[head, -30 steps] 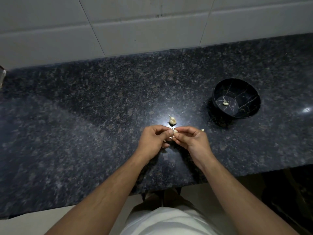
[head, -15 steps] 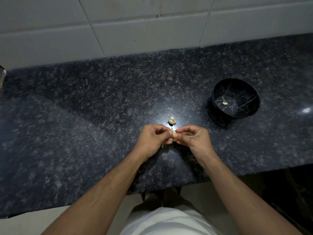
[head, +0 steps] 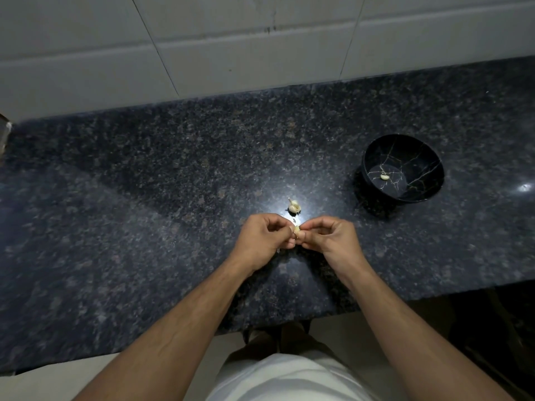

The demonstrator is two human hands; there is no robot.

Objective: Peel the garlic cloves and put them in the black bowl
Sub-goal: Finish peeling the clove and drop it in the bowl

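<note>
My left hand (head: 262, 240) and right hand (head: 333, 238) meet over the counter (head: 144, 227), a garlic clove (head: 297, 229) between their fingertips; the garlic bulb (head: 294, 206) sits just behind them; the bowl (head: 404, 169) stands to the right, farther back, one peeled clove (head: 384, 177) in it; the wall (head: 231, 47) rises behind.

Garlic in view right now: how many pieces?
3: one clove in the bowl, one pinched between the left hand and right hand, and a clump on the counter behind them. More may be hidden.
</note>
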